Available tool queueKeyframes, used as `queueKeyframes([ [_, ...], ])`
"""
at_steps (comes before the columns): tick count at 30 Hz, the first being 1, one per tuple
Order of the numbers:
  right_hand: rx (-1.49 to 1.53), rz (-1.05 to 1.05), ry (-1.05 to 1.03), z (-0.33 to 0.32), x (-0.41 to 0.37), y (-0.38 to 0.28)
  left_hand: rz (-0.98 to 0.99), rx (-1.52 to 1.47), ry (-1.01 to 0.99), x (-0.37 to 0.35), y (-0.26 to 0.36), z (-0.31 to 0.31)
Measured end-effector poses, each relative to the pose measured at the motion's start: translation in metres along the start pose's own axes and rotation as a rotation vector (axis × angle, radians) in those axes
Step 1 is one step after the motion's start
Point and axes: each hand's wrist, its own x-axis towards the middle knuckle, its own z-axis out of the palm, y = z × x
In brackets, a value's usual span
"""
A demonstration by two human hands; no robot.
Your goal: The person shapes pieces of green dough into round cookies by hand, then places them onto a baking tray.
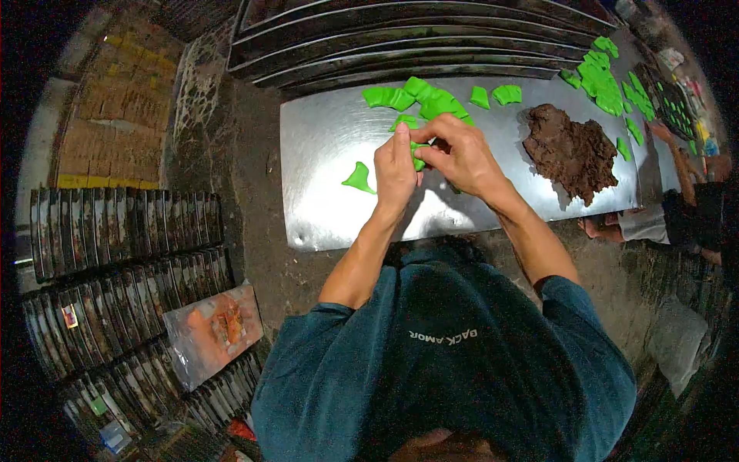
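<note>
Both hands meet over the metal sheet (323, 154): the left hand (396, 165) and right hand (462, 154) pinch one green dough piece (416, 156) between their fingertips, just above the sheet. Light, even pinches should keep it from tearing. More green pieces (419, 96) and a brown lump (571, 150) lie near.

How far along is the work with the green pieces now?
Done: several green pieces lie on the metal sheet. In hand: the left hand and right hand pinch one green piece together. Left: the brown mass lies in one heap, seemingly unused.
</note>
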Motion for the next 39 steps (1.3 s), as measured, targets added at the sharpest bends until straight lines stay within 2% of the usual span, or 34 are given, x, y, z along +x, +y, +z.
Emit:
queueKeyframes([
  [2,-0.188,-0.240,0.135,0.021,-0.011,0.007,-0.059,0.039,0.039,-0.001,0.002,-0.006],
  [4,-0.265,-0.365,0.211,0.036,-0.024,-0.003,0.141,0.201,0.066,0.002,-0.013,-0.012],
  [5,-0.280,-0.348,0.234,0.040,-0.029,-0.006,0.233,0.176,0.075,0.007,-0.025,-0.014],
  [7,-0.306,-0.315,0.256,0.038,-0.035,-0.002,0.192,0.055,0.018,0.000,-0.020,-0.013],
  [8,-0.257,-0.196,0.186,0.028,-0.030,0.004,0.158,-0.060,-0.028,-0.004,-0.015,-0.012],
  [9,-0.208,-0.084,0.118,0.020,-0.025,0.004,-0.057,-0.211,-0.093,-0.012,-0.006,-0.012],
  [10,-0.214,-0.088,0.119,0.014,-0.022,0.000,-0.052,-0.216,-0.094,-0.013,-0.006,-0.011],
  [12,0.033,0.069,0.097,0.006,-0.013,-0.011,-0.041,-0.055,-0.124,-0.013,-0.005,-0.011],
  [13,-0.068,0.025,0.036,0.006,-0.013,-0.006,-0.114,0.076,-0.129,-0.010,-0.006,-0.012],
  [14,-0.069,0.026,0.028,0.011,-0.016,0.000,-0.118,0.071,-0.124,-0.005,-0.012,-0.010],
  [16,-0.252,-0.213,0.121,0.020,-0.027,0.005,0.158,0.176,-0.030,0.001,-0.024,0.000],
  [17,-0.256,-0.258,0.134,0.022,-0.036,0.004,0.089,0.166,-0.034,0.001,-0.031,0.000],
  [18,-0.286,-0.202,0.112,0.022,-0.047,-0.001,0.069,0.158,-0.045,-0.003,-0.041,0.005],
  [20,-0.395,-0.222,0.118,0.016,-0.067,0.018,-0.125,-0.088,-0.234,-0.015,-0.070,0.017],
  [21,-0.406,-0.185,0.118,0.009,-0.082,0.031,-0.344,-0.069,-0.290,-0.021,-0.082,0.020],
  [22,-0.486,-0.069,0.005,-0.001,-0.099,0.045,-0.370,-0.075,-0.314,-0.024,-0.100,0.017],
  [23,-0.559,0.049,-0.109,-0.006,-0.115,0.059,-0.108,0.231,-0.318,-0.024,-0.118,0.006],
  [24,-0.563,0.087,-0.110,-0.004,-0.130,0.079,0.167,0.526,-0.320,-0.023,-0.130,-0.006],
  [25,-0.668,0.138,-0.163,-0.001,-0.145,0.104,-0.021,0.724,-0.217,-0.014,-0.106,-0.018],
  [26,-0.772,0.191,-0.216,-0.003,-0.157,0.120,0.138,0.793,-0.119,-0.001,-0.110,-0.047],
  [27,-0.793,0.211,-0.221,-0.002,-0.163,0.124,0.282,0.944,0.092,0.001,-0.087,-0.061],
  [28,-0.812,0.227,-0.227,0.001,-0.165,0.126,0.612,1.180,0.055,0.018,-0.101,-0.100],
  [29,-0.799,0.233,-0.231,-0.002,-0.161,0.125,0.484,1.290,0.082,0.023,-0.099,-0.114],
  [30,-0.805,0.312,-0.355,-0.010,-0.154,0.130,0.349,1.405,0.105,0.019,-0.097,-0.122],
  [31,-0.797,0.389,-0.479,-0.016,-0.144,0.131,0.340,1.411,0.077,0.015,-0.096,-0.127],
  [32,-0.638,0.411,-0.368,-0.029,-0.119,0.112,0.260,1.352,-0.010,0.015,-0.096,-0.129],
  [33,-0.442,0.432,-0.090,-0.041,-0.101,0.093,0.173,1.291,-0.089,0.012,-0.096,-0.131],
  [35,-0.406,0.050,0.402,-0.066,-0.065,0.041,0.202,1.300,-0.105,0.001,-0.095,-0.134],
  [36,-0.398,0.044,0.405,-0.062,-0.061,0.049,0.254,1.301,-0.120,-0.002,-0.093,-0.133],
  [37,-0.573,-0.011,0.502,-0.054,-0.058,0.068,0.384,1.249,-0.090,-0.009,-0.096,-0.133],
  [38,-0.746,-0.064,0.597,-0.041,-0.059,0.091,0.410,1.250,-0.114,-0.013,-0.091,-0.127],
  [39,-0.938,0.082,0.436,-0.001,-0.078,0.142,0.289,1.131,-0.109,-0.019,-0.091,-0.124],
])
